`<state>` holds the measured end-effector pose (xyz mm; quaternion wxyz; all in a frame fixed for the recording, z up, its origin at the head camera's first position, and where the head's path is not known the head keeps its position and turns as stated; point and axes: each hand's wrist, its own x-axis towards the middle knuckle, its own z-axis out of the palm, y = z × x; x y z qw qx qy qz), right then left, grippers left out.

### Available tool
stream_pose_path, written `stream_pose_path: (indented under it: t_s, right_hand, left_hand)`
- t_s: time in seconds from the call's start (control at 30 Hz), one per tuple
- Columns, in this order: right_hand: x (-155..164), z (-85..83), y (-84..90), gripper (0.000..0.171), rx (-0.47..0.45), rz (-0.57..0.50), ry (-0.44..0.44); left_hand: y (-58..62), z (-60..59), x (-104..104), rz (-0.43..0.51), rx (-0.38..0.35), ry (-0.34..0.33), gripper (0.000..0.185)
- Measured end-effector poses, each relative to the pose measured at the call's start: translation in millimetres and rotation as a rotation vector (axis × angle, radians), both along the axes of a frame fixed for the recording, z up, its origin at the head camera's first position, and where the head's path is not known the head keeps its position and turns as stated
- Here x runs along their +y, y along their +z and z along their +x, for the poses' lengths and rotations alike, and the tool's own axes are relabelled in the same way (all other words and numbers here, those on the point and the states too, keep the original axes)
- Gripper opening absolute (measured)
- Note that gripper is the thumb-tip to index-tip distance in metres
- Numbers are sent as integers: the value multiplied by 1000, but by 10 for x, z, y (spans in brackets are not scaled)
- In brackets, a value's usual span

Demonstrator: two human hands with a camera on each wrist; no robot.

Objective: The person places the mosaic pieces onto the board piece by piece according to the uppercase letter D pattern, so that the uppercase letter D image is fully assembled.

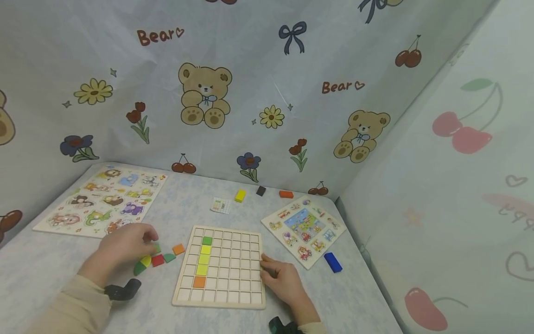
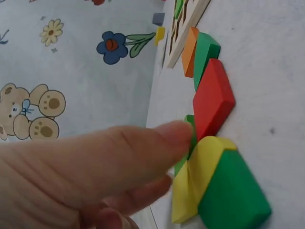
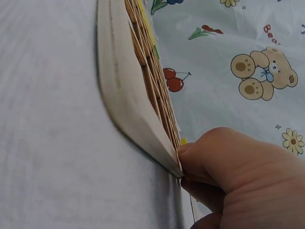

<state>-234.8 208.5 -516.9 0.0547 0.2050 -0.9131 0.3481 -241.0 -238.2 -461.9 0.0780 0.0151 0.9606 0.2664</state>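
Crowding left fingers (image 2: 157,138), grip unclear, sits a red block (image 2: 214,98); right fingers (image 3: 209,155) pinch the grid board (image 1: 224,267).

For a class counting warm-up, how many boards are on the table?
3: the grid board in the middle, the animal board at far left, its near corner partly behind the left hand, and the picture board at right. No fourth shows.
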Motion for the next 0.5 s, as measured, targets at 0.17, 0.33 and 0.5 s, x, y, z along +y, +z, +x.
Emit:
stream_pose_path:
  t_s: [0.17,0.33,0.5]
  right_hand:
    - [-7,3,8,27,-2,2,-1]
    - [-12,9,15,27,-3,-12,4]
    - [-7,17,18,27,1,-6,5]
  left_hand:
    - [-31,-2,10,-9,-7,-4,30]
    - [-76,-52,57,-22,26,1,29]
    - [-100,-75,129,-26,73,-3,30]
